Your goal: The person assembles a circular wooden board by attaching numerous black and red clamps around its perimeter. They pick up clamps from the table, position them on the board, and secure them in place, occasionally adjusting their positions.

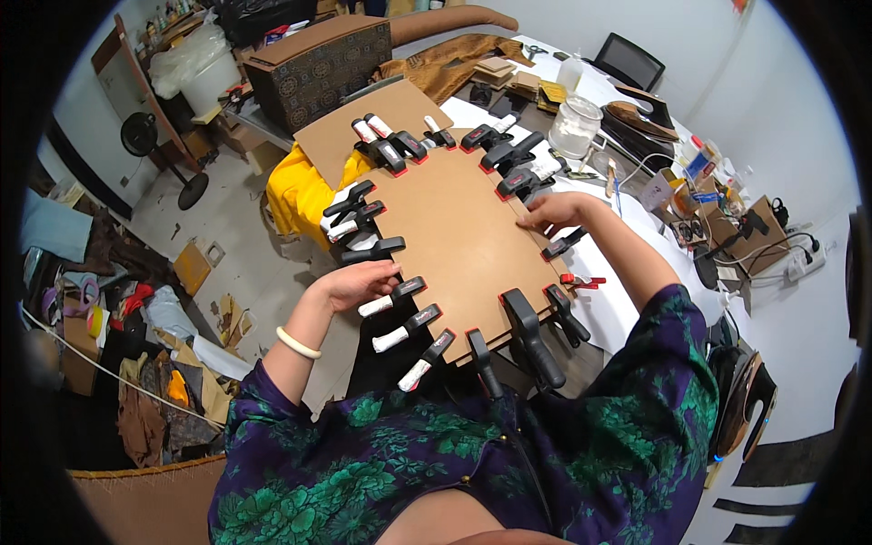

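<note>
A tan leather-like panel (459, 241) lies in front of me, ringed along its edges by several black spring clamps (530, 331), some with white-wrapped handles. My left hand (361, 284) is closed at the panel's left edge, between two clamps, with some fingertips hidden beneath. On the opposite side my right hand (549, 213) grips the right edge between clamps, thumb on top and other fingers partly out of sight. A small red clamp (581, 282) sits at the lower right edge. Part of the panel's near end overhangs close to my body.
Behind the panel lie a brown board (336, 123), yellow cloth (304, 195) and a patterned box (322, 77). A clear jar (574, 127) and tools crowd the white table (627, 313) to the right. A black fan (141, 136) and piled scraps (168, 391) stand on the left.
</note>
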Available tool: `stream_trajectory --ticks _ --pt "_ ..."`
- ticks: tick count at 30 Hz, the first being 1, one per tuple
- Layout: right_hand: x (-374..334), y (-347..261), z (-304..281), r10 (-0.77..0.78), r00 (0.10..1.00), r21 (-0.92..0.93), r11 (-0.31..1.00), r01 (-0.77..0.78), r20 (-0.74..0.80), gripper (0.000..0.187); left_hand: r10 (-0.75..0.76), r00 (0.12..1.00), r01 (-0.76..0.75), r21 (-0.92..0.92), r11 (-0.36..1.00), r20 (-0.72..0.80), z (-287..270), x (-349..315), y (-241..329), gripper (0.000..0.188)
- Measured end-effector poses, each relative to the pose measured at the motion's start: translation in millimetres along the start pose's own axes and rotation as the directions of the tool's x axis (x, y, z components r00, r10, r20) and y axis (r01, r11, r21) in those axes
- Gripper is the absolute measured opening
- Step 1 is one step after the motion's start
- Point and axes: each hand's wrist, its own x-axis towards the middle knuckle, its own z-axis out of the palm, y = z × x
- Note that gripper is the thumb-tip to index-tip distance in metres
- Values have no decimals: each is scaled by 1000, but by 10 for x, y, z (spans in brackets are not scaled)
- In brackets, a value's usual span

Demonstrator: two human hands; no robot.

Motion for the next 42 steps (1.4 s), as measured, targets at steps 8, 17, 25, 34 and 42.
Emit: stream_trajectory --ticks 8,17,25,34,42 --pt "397 246 94 12 989 462 885 58 -147 21 -283 959 265 -352 897 2 188 94 415 17" --pt "-378 213 649 -87 982 567 806 170 -170 27 -216 957 229 46 972 -195 288 -231 1131 14" --pt "-931 270 1086 -32 953 693 679 241 -300 8 -200 863 426 455 782 -463 515 316 1656 9" --pt "-1089 461 1696 -61 808 665 534 523 -586 22 -31 989 135 817 561 -142 140 1178 1726 41" --pt "-310 691 2309 154 536 543 444 713 -830 38 -49 999 -8 978 208 19 310 2054 1878 24"
